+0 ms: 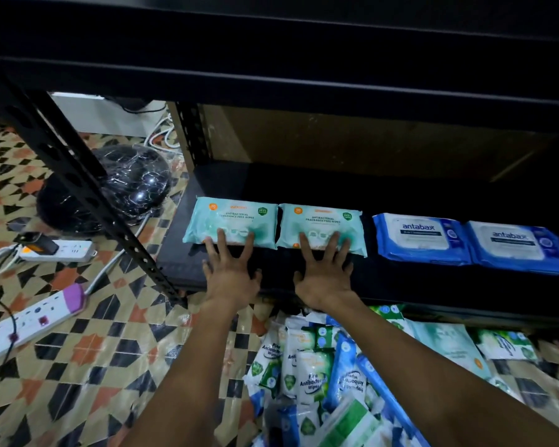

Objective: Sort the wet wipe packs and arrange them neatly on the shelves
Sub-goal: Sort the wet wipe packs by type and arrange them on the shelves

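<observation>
From the head view, the left hand (228, 272) and right hand (325, 274), fingers spread flat, pressed two teal packs (231, 221) (320, 227) on the black shelf (400, 279), beside two blue packs (421, 237). Packs looked soft, light and slick; best gripped by the edges. Room remained behind; unsorted pile (320, 375) lay on the floor.

Two bare forearms come into view from the bottom edge, and there's no sleeve on either one, nothing worn all the way down to the wrists. No watch, no bracelet, no glove. The left hand (229, 272) is bare, no rings showing on its fingers (221, 241). Same story on the right hand (325, 274), plain fingers (304, 245), nothing on them. The nails are too dim to make out.
</observation>
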